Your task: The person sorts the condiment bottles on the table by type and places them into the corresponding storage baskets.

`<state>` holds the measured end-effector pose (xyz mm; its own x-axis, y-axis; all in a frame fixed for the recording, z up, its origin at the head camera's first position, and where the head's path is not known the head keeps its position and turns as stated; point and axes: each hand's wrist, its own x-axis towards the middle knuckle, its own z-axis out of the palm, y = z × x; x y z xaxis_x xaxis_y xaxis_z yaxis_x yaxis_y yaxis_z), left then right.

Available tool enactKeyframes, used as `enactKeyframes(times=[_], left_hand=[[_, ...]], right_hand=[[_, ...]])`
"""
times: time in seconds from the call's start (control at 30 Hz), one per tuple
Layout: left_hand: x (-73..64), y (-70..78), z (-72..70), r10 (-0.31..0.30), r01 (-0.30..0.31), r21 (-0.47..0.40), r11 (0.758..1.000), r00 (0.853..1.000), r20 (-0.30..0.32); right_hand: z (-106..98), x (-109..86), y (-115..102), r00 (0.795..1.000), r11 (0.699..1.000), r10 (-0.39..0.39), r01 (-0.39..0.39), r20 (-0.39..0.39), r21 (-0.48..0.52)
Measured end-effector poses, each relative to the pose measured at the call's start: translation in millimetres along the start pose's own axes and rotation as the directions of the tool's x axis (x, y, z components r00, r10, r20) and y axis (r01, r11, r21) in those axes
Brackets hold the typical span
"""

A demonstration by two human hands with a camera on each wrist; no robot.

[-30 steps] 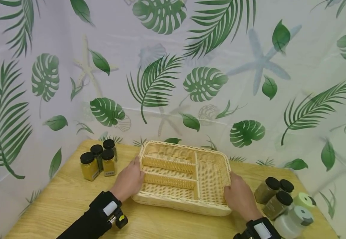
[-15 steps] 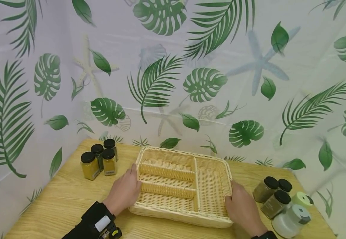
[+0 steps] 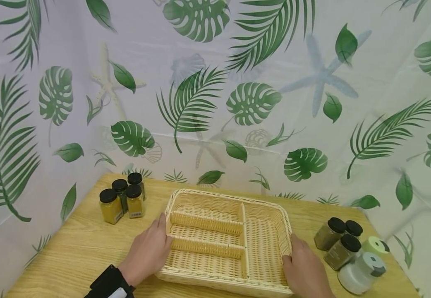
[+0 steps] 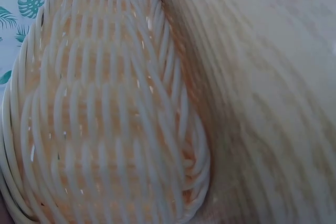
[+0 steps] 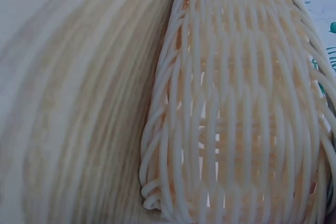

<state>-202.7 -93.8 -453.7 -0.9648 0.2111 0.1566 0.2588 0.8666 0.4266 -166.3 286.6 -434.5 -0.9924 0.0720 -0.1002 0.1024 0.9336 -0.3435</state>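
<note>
A pale woven basket (image 3: 265,244) stands before me, with dividers making several compartments on the left and a long one on the right. Nothing lies inside it. My left hand (image 3: 147,250) grips its left rim, and my right hand (image 3: 306,267) grips the right rim, the fingers of both partly hidden by the basket. In the left wrist view the woven side (image 4: 100,108) runs close along the table, as does the opposite side (image 5: 236,103) in the right wrist view. Neither wrist view plainly shows the fingers.
Several spice jars (image 3: 111,206) with black lids stand at the back left of the wooden table (image 3: 77,252). On the right are more black-lidded jars (image 3: 342,251), a jar with a pale green lid (image 3: 375,245) and a white-lidded jar (image 3: 360,275). A leaf-patterned cloth (image 3: 208,107) hangs behind.
Both hands have drawn the basket back toward me, away from the cloth. The jars have stayed in place.
</note>
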Motion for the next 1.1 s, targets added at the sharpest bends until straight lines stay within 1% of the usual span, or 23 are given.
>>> enactKeyframes(times=[0.13,0.37,0.6,0.77,0.83,0.93,1.0,1.1], left_hand=[[-5.7,-1.0,-1.7,0.011,-0.011,-0.012,1.000,1.000,0.001],[-13.2,-4.7,-4.0,0.019,-0.019,-0.015,1.000,1.000,-0.018],[-16.3,-1.8,-4.0,0.014,-0.014,-0.024,1.000,1.000,-0.001],[-15.9,0.8,-0.3,0.033,-0.034,-0.020,0.999,0.999,-0.011],[-14.8,1.0,0.8,0.047,-0.047,-0.015,0.999,0.999,-0.023],[-13.8,0.6,1.2,0.067,-0.067,-0.010,0.998,0.997,-0.035],[-14.5,-0.5,0.1,0.065,-0.066,-0.008,0.998,0.997,-0.039],[-17.5,-3.6,-2.9,0.050,-0.050,0.002,0.999,0.998,-0.039]], right_hand=[[0.2,-3.1,-0.1,1.000,1.000,0.017,-0.017,0.023,0.007],[3.5,-6.5,-3.2,1.000,1.000,0.023,-0.023,0.011,-0.009],[5.1,-11.3,-0.8,0.999,0.999,0.041,-0.041,-0.009,-0.004],[4.7,-12.0,6.6,0.997,0.996,0.075,-0.077,0.031,0.041],[4.6,-12.5,9.4,0.996,0.995,0.085,-0.087,0.034,0.055],[4.6,-13.5,12.1,0.997,0.994,0.079,-0.080,0.024,0.069],[5.4,-13.9,11.4,0.998,0.995,0.061,-0.062,0.018,0.081],[7.5,-13.0,7.4,0.999,0.993,0.038,-0.042,0.033,0.108]])
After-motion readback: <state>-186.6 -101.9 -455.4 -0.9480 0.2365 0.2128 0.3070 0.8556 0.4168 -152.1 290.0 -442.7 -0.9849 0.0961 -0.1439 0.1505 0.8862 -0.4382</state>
